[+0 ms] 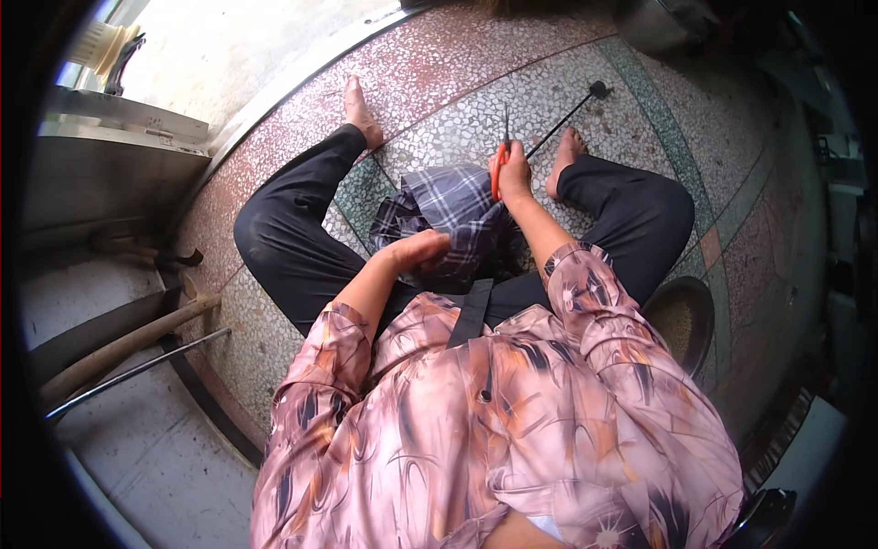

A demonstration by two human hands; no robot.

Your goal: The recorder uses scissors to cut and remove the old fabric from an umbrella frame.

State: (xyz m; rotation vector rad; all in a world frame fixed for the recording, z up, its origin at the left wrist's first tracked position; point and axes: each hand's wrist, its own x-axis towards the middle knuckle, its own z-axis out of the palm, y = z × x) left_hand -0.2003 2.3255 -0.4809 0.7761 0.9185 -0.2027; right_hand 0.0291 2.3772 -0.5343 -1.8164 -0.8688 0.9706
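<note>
A dark grey-blue plaid cloth [448, 201] lies bunched between my legs, its white lines showing. My left hand [422, 249] is closed on the near left part of the cloth; its fingertips are partly hidden in the folds. Just beyond the cloth's right edge, my right hand [514, 174] grips scissors with orange-red handles [499, 170]. Their thin dark blades point away from me. Close by that hand, a thin black rod [560, 123] with a dark blocky end slants toward the far right; I cannot tell whether my hand touches it.
The floor is speckled terrazzo [439, 110]. At my right side stands a dark round pan [684, 320] with grainy contents. A wooden pole [128, 352] and a metal rod [137, 373] lie at the left. A bucket [663, 26] is at the far right, and a bright doorway at the far left.
</note>
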